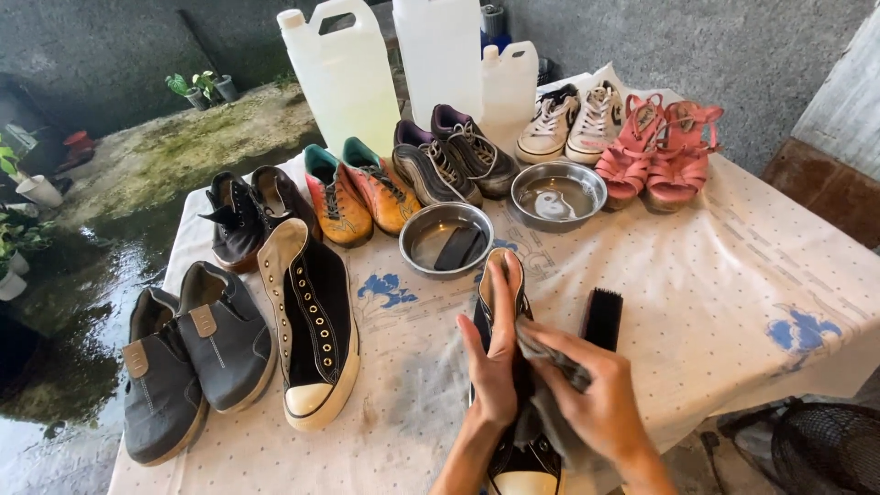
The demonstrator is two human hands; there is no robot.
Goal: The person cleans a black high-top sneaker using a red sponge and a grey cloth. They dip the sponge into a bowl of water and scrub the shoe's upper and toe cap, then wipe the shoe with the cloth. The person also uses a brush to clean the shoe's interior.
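My left hand (pixel 495 362) lies flat along the side of a black canvas sneaker (pixel 521 463) with a white toe cap, steadying it near the table's front edge. My right hand (pixel 596 399) presses a grey cloth (pixel 548 359) onto the same sneaker. Its unlaced partner, another black sneaker (pixel 312 325), lies to the left. A black brush (pixel 603 316) rests just right of my hands.
On the white cloth-covered table (pixel 733 275) stand two steel bowls (pixel 446 238) (pixel 558 192), grey slip-ons (pixel 188 353), black shoes (pixel 247 215), orange shoes (pixel 357 192), dark trainers (pixel 454 156), white sneakers (pixel 573 119) and pink heels (pixel 660 151). White jugs (pixel 344 78) stand behind. Wet floor lies left.
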